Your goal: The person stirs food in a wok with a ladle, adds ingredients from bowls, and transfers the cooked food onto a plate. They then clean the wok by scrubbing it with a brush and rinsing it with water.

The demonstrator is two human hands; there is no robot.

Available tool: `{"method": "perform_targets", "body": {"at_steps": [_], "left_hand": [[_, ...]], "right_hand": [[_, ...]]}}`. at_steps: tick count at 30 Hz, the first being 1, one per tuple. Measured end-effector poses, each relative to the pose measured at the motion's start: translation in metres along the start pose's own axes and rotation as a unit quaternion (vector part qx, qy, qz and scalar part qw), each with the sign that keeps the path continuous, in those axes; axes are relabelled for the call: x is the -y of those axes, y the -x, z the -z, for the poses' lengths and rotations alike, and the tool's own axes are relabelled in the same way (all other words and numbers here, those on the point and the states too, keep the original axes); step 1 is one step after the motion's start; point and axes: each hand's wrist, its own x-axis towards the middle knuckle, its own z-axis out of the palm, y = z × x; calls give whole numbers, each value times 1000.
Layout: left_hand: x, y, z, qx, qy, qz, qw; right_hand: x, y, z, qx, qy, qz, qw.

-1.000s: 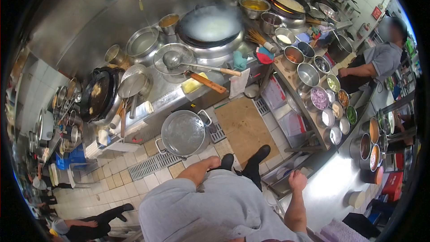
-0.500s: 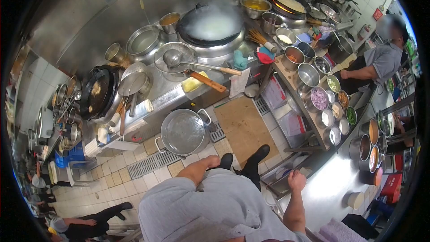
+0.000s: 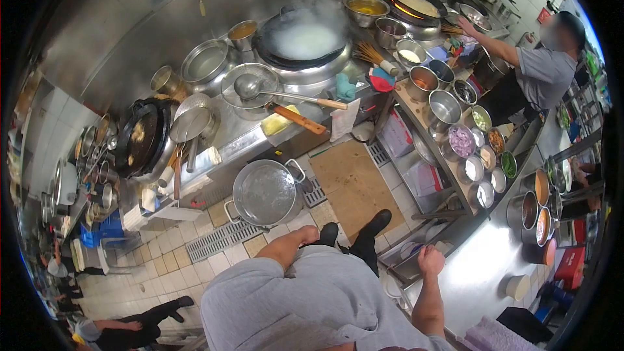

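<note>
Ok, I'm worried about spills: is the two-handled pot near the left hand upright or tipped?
Upright: the pot shows its whole round mouth, facing up.

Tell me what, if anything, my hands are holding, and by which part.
Nothing shows held in the left hand or the right hand; whether either hides something small cannot be told.

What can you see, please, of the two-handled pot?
The pot is round and silvery, apparently metal, with an open top and two loop handles on opposite sides. It stands low and upright near drain grates, by the counter, its base hidden. The greyish inside shows glints; liquid is hard to confirm. The left hand does not touch it.
</note>
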Motion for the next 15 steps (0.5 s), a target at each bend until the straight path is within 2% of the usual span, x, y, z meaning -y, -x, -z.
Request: {"method": "perform_targets", "body": {"at_steps": [5, 8, 11, 15], "left_hand": [[-1, 2, 2, 45, 36, 44, 997], [-7, 7, 7, 35, 37, 30, 998], [-15, 13, 10, 6, 44, 51, 998], [-7, 7, 4, -15, -3, -12, 1000]], "right_hand": [[-4, -1, -7, -6, 0, 6, 1000], [-4, -3, -8, -7, 8, -1, 1000], [-5, -2, -10, -15, 6, 1, 1000], [-3, 0, -6, -14, 2, 9, 1000]]}}
